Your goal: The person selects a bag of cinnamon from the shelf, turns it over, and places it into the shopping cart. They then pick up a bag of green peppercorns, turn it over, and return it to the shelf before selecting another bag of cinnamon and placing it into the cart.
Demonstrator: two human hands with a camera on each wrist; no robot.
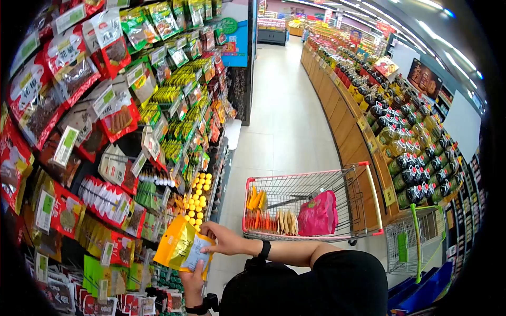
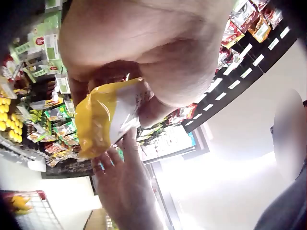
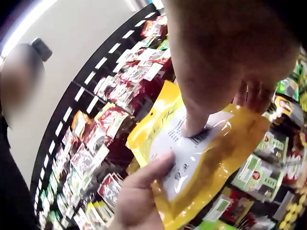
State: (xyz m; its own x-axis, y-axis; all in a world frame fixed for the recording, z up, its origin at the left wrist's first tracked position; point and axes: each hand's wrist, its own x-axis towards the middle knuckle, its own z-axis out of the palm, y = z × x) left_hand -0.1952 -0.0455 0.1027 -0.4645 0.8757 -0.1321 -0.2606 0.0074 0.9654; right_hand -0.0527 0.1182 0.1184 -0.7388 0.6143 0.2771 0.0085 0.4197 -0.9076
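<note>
A yellow packet with a pale printed label [image 1: 184,245] is held between both hands in front of the hanging goods. My left hand [image 1: 192,284] grips its lower edge, thumb on the label side. On the upper right edge, my right hand [image 1: 226,239] pinches the packet, a digit lying on the label. In the right wrist view, the label of the packet [image 3: 177,153] faces the camera, and my left hand [image 3: 139,196] and right hand [image 3: 230,62] hold its edges. The left wrist view shows the packet [image 2: 103,117] between my left hand [image 2: 148,52] and right hand [image 2: 127,187].
Hanging packets [image 1: 118,110] cover the shelf wall on the left. A shopping cart [image 1: 311,203] with a pink bag [image 1: 319,213] and several packets stands to the right. Beyond are a wooden display [image 1: 342,116] of bottles, a green-handled cart [image 1: 414,242] and the aisle floor [image 1: 279,105].
</note>
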